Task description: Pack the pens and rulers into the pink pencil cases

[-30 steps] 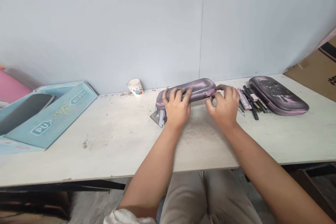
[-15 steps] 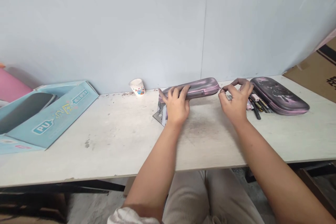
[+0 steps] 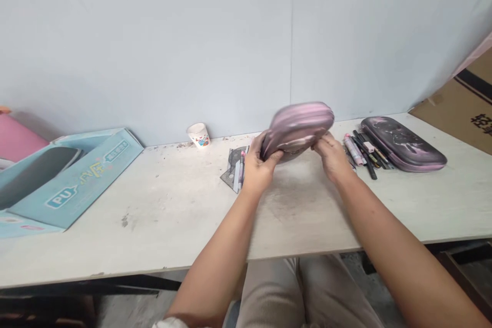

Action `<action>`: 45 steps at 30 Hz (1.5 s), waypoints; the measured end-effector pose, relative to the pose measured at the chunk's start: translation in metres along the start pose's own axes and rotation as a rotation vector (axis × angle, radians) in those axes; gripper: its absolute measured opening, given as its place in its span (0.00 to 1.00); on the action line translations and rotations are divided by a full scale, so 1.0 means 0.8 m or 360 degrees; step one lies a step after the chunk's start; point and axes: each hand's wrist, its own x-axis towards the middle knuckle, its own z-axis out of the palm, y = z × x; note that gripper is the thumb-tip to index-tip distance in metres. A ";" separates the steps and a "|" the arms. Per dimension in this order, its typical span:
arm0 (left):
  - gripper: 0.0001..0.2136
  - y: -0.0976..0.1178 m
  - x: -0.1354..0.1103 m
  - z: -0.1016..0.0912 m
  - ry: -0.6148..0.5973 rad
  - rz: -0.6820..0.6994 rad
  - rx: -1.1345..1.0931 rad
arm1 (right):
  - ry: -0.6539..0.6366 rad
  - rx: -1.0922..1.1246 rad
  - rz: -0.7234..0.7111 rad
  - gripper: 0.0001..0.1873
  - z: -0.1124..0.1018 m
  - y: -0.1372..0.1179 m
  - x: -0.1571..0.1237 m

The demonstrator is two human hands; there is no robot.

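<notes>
Between my hands, raised off the table, is a dark purple zippered pencil case (image 3: 295, 128), tilted and blurred by motion. My left hand (image 3: 262, 161) grips its left end, thumb on the near face. At its right end, my right hand (image 3: 329, 154) has its fingers against the lower edge; the fingertips are partly hidden behind the case. A second pencil case (image 3: 403, 141) of the same look lies closed to the right. Beside that one are several pens (image 3: 369, 151). Left of my left hand lie a dark see-through ruler set (image 3: 229, 166) and a pen (image 3: 241, 169).
A printed paper cup (image 3: 199, 136) stands near the wall. On the left sits a light blue open box (image 3: 96, 169) with a dark object inside, with something pink (image 3: 21, 136) behind it. A cardboard box (image 3: 469, 100) is at the far right. The table's front edge runs near my legs.
The held pencil case has been lifted and turned, its zipped side now upward. My right hand has moved from its zipper end to hold the case, and my left hand has shifted its grip.
</notes>
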 end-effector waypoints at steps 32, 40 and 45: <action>0.09 -0.003 0.007 0.000 0.0458 -0.1212 -0.1355 | -0.0496 0.1017 0.0552 0.03 0.047 -0.019 -0.029; 0.14 -0.007 0.007 -0.004 0.0281 -0.1275 -0.1200 | -0.0076 0.0917 0.0348 0.09 0.022 -0.020 -0.014; 0.20 -0.010 -0.001 -0.001 0.0087 -0.1248 -0.0853 | 0.0112 0.0730 0.0183 0.15 0.013 -0.022 -0.009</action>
